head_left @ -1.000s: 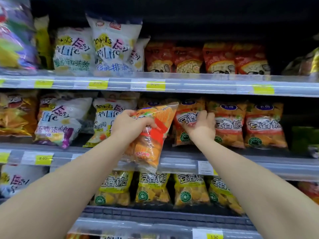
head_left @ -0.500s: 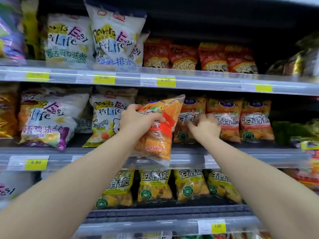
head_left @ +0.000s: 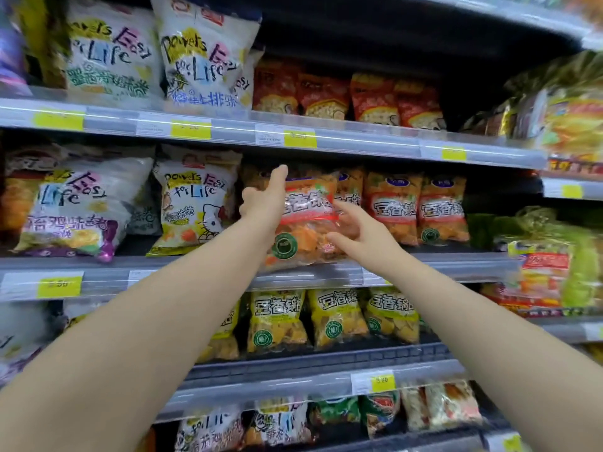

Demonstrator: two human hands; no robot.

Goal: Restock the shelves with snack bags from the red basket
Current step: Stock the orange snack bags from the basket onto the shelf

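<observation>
I have both hands on 1 orange snack bag (head_left: pixel 305 220), which stands at the front of the middle shelf (head_left: pixel 456 261) with its bottom edge at the shelf lip. My left hand (head_left: pixel 264 203) presses flat against the bag's left edge, fingers apart and pointing up, not pinching anything. My right hand (head_left: pixel 362 234) is spread open against the bag's lower right corner, fingertips touching the film. So the bag is cradled between 2 open palms, not clamped.

To seat it well, I judge I should push evenly from both sides so the bag slides straight back and stays upright, label facing out. Just right of my right hand stand 2 matching orange bags (head_left: pixel 416 208); I want the new one's face level with theirs, not sticking out over the lip. Left of my left hand is a white bag (head_left: pixel 192 203), close enough that a sideways shove could tip it. The film looks slick, so I would let go only once the base sits flat. The red basket is out of view.
</observation>
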